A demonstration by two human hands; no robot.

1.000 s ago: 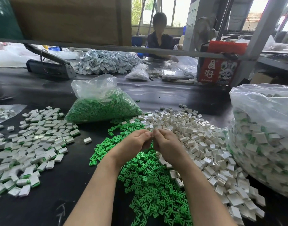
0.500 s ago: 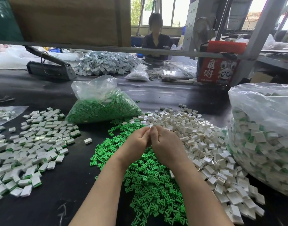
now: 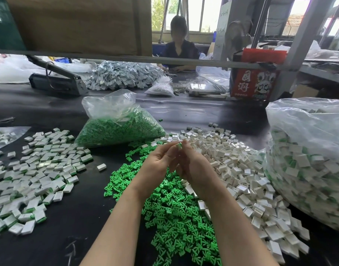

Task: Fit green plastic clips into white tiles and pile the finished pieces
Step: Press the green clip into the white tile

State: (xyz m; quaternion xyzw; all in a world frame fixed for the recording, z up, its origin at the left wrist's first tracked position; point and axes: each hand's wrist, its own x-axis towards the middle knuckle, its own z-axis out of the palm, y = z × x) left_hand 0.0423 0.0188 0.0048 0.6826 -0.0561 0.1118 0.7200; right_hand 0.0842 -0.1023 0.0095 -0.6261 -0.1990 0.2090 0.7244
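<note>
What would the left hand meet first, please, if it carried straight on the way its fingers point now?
Probably the small white-and-green piece at the left hand's fingertips; the right hand touches it too. Beyond that lies the heap of white tiles, though depth is unclear.

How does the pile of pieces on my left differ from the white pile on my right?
The left pile lies spread thin, one layer on the dark table; the right pile is heaped deeper.
Left pile pieces show green at their edges, so clips are fitted; right pile tiles look plain white, some with open hollows facing up.
The loose green clips border the right pile; the left pile lies apart from them.
Both hold small white rectangular tiles.
</note>
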